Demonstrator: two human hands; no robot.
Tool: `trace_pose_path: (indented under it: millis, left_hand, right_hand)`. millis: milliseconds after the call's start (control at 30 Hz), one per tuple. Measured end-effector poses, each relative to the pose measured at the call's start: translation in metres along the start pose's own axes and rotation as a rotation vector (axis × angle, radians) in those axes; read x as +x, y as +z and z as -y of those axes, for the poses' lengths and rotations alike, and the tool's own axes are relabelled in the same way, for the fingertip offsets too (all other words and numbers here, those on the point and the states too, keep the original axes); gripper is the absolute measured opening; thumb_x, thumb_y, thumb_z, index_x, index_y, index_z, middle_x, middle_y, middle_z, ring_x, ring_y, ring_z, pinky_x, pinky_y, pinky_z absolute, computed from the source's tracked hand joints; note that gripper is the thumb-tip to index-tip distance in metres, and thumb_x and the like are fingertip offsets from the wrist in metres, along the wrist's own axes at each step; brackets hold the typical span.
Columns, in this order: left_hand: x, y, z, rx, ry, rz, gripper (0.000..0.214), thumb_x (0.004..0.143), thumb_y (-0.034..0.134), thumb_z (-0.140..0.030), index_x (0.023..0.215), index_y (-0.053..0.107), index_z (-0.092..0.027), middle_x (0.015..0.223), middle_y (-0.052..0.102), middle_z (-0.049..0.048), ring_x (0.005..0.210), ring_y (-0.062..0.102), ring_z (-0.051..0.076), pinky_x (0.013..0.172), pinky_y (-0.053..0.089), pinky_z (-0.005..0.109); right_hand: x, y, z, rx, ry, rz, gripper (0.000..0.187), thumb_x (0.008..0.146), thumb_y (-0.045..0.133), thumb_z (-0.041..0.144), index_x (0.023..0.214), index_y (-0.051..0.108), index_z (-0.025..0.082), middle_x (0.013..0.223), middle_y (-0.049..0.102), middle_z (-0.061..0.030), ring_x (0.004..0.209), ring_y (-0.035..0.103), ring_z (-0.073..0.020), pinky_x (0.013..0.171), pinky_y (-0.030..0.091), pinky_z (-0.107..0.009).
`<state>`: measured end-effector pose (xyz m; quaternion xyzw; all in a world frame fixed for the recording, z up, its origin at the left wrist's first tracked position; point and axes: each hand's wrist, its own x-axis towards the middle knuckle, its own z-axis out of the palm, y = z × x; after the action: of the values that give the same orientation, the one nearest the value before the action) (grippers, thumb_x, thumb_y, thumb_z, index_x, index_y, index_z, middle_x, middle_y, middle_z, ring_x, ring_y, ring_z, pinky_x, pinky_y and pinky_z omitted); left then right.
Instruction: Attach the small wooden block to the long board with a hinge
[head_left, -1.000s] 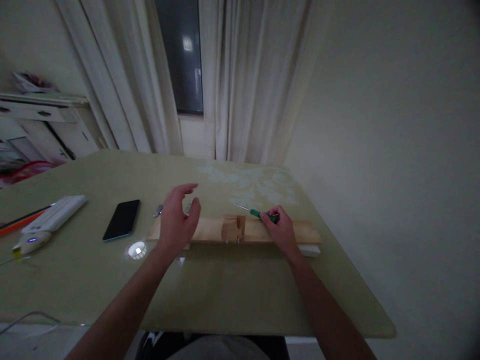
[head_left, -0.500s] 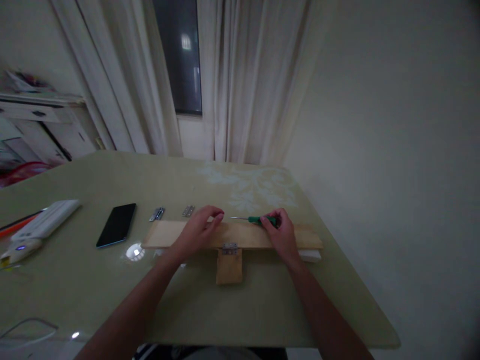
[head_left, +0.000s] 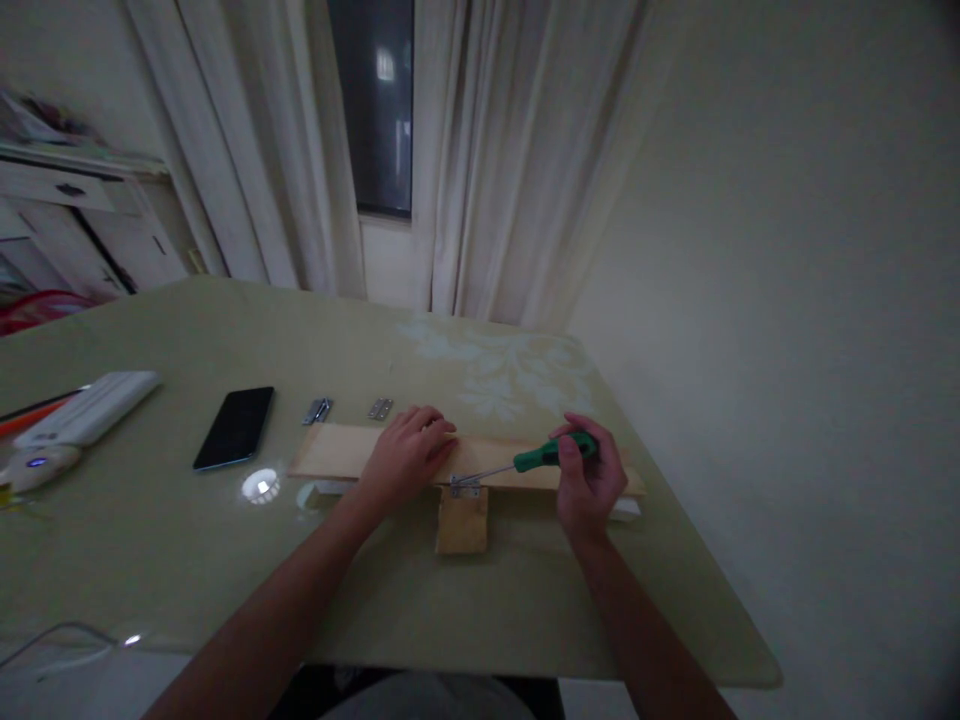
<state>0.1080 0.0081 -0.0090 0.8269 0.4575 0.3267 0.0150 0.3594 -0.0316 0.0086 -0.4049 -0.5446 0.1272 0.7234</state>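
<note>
Right hand (head_left: 589, 485) grips screwdriver (head_left: 525, 462), tip at hinge (head_left: 465, 488); left hand (head_left: 405, 455) flat on plank (head_left: 337, 452).

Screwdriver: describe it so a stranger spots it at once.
On the green table, find the long wooden plank. The right hand above its right half holds the screwdriver, tip at a small hinge. Nothing else has a bright green handle.

Reference: plank (head_left: 337, 452).
Near side: bare table (head_left: 225, 560) either side of the small block (head_left: 462, 522).
Far side: hinge (head_left: 317, 410) and second hinge (head_left: 379, 408) just beyond the left half; clear further right.
Left: phone (head_left: 234, 427) near.
On top: left hand (head_left: 409, 458) lying flat mid-plank, right hand (head_left: 589, 482) gripping the screwdriver (head_left: 544, 456); left end bare.
</note>
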Motion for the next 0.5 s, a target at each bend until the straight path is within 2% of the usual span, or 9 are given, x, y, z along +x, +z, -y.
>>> trace_pose_path:
  millis: [67, 133, 200, 267, 300, 367, 433, 500]
  left_hand:
    - [-0.005, -0.009, -0.008, -0.064, -0.045, -0.067, 0.022, 0.102, 0.057, -0.031, 0.094, 0.076, -0.022, 0.097, 0.073, 0.0095, 0.093, 0.065, 0.025, 0.087, 0.051, 0.039]
    - [-0.018, -0.02, -0.02, -0.198, -0.176, -0.116, 0.027, 0.101, 0.058, -0.038, 0.085, 0.072, -0.022, 0.083, 0.07, 0.0055, 0.077, 0.063, 0.02, 0.073, 0.049, 0.032]
    - [-0.038, -0.028, -0.033, -0.373, -0.36, -0.071, 0.033, 0.1, 0.059, -0.047, 0.082, 0.069, -0.022, 0.069, 0.066, 0.0007, 0.062, 0.058, 0.017, 0.06, 0.043, 0.028]
    - [-0.062, -0.028, -0.043, -0.511, -0.504, -0.015, 0.036, 0.098, 0.061, -0.052, 0.079, 0.069, -0.022, 0.063, 0.065, -0.0001, 0.058, 0.057, 0.018, 0.055, 0.04, 0.027]
    - [-0.072, -0.024, -0.047, -0.56, -0.555, 0.003, 0.035, 0.096, 0.063, -0.053, 0.082, 0.071, -0.022, 0.065, 0.068, 0.0009, 0.059, 0.06, 0.019, 0.055, 0.041, 0.028]
    - [-0.088, -0.015, -0.052, -0.662, -0.646, 0.015, 0.031, 0.093, 0.066, -0.052, 0.096, 0.076, -0.023, 0.086, 0.078, 0.0055, 0.076, 0.071, 0.025, 0.066, 0.052, 0.032]
    - [-0.094, -0.004, -0.056, -0.781, -0.71, 0.012, 0.034, 0.091, 0.069, -0.051, 0.109, 0.076, -0.023, 0.108, 0.081, 0.0096, 0.099, 0.075, 0.031, 0.084, 0.058, 0.039]
    - [-0.092, 0.003, -0.059, -0.908, -0.754, 0.014, 0.038, 0.088, 0.072, -0.053, 0.111, 0.075, -0.022, 0.115, 0.08, 0.012, 0.108, 0.074, 0.033, 0.093, 0.058, 0.042]
  right_hand:
    - [-0.002, 0.0, 0.006, -0.03, -0.098, 0.038, 0.023, 0.097, 0.068, 0.031, 0.119, 0.07, 0.026, 0.09, 0.068, -0.0026, 0.074, 0.068, -0.0163, 0.062, 0.059, -0.028]
    - [0.001, -0.002, 0.013, -0.053, -0.221, 0.098, 0.025, 0.096, 0.068, 0.027, 0.122, 0.069, 0.027, 0.092, 0.069, -0.0038, 0.076, 0.069, -0.0173, 0.064, 0.059, -0.029]
    - [0.009, -0.004, 0.023, -0.063, -0.346, 0.15, 0.027, 0.094, 0.069, 0.022, 0.121, 0.069, 0.026, 0.093, 0.069, -0.0045, 0.078, 0.069, -0.0179, 0.066, 0.058, -0.03]
    - [0.02, -0.002, 0.035, -0.073, -0.471, 0.184, 0.026, 0.091, 0.07, 0.017, 0.115, 0.069, 0.026, 0.09, 0.068, -0.0041, 0.077, 0.067, -0.018, 0.066, 0.057, -0.031]
    - [0.027, 0.001, 0.042, -0.082, -0.525, 0.201, 0.025, 0.09, 0.071, 0.016, 0.112, 0.068, 0.026, 0.088, 0.067, -0.0033, 0.076, 0.067, -0.0179, 0.066, 0.057, -0.031]
    - [0.04, 0.012, 0.054, -0.112, -0.582, 0.265, 0.023, 0.089, 0.071, 0.014, 0.107, 0.066, 0.026, 0.084, 0.066, -0.0013, 0.071, 0.064, -0.0161, 0.064, 0.055, -0.03]
    - [0.048, 0.026, 0.063, -0.1, -0.552, 0.333, 0.018, 0.09, 0.07, 0.014, 0.102, 0.064, 0.026, 0.082, 0.065, 0.0004, 0.068, 0.061, -0.0139, 0.063, 0.053, -0.029]
    - [0.05, 0.038, 0.067, -0.08, -0.521, 0.386, 0.015, 0.092, 0.068, 0.015, 0.101, 0.062, 0.026, 0.082, 0.065, 0.001, 0.069, 0.061, -0.0127, 0.064, 0.052, -0.027]
